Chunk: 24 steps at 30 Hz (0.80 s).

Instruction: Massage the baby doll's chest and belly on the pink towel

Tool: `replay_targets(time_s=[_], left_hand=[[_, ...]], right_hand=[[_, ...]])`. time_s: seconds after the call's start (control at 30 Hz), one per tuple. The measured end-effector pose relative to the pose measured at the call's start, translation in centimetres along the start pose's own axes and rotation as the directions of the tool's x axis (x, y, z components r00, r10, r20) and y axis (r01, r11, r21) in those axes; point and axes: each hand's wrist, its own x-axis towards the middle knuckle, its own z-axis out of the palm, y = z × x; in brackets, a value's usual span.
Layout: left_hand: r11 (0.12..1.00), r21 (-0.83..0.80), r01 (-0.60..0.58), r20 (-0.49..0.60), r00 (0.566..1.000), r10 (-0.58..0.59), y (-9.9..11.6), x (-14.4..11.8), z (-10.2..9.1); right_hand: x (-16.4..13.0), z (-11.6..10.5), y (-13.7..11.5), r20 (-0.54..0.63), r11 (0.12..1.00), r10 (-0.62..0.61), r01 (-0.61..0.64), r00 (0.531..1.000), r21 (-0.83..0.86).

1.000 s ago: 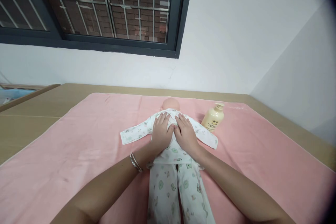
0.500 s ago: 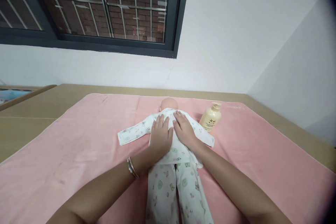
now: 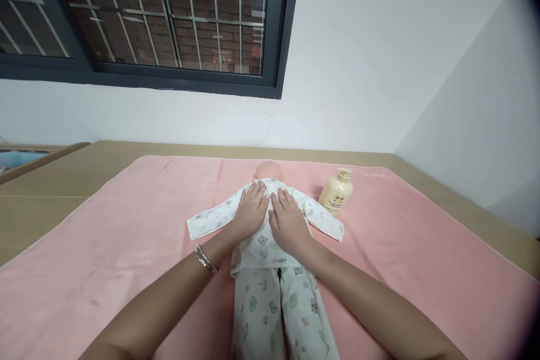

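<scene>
A baby doll lies on a pink mat, its bald head toward the wall and its arms spread. It wears a white patterned top and matching trousers. My left hand rests flat on the upper part of the top, left of the middle, fingers stretched out. Beside it, my right hand lies flat on the right half, its palm a little lower. Both press on the cloth and hold nothing. Silver bangles circle my left wrist.
A cream pump bottle stands on the mat beside the doll's right-hand sleeve. The mat lies on a wooden surface against a white wall. A dark-framed window with bars is above. Something blue shows at far left.
My left hand has slid slightly up the doll's back. My right hand has shifted down and a little left. The view has tilted slightly upward.
</scene>
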Motion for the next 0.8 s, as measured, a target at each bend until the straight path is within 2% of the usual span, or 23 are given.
replay_targets(time_s=[0.07,0.17,0.3,0.57,0.8], left_hand=[[1.000,0.002,0.012,-0.021,1.000,-0.012,0.1,-0.2,0.2],[1.000,0.006,0.018,-0.109,0.994,-0.017,0.4,-1.1,1.2],[0.999,0.004,-0.032,-0.187,0.982,0.032,0.5,-2.2,2.1],[0.999,-0.035,0.027,-0.259,0.965,-0.036,0.3,-2.3,2.2],[0.997,-0.039,0.060,-0.271,0.960,-0.068,0.4,-2.4,2.4]], right_hand=[[0.6,-0.1,0.8,0.037,0.999,-0.017,0.015,0.999,0.042],[1.8,-0.2,2.7,0.065,0.991,-0.025,0.016,0.998,0.134],[2.4,0.1,4.1,0.007,0.979,0.003,-0.004,1.000,0.203],[1.9,0.2,3.7,-0.045,0.979,0.013,-0.003,0.999,0.201],[0.9,-0.8,2.2,-0.123,0.998,0.055,-0.051,0.991,0.039]])
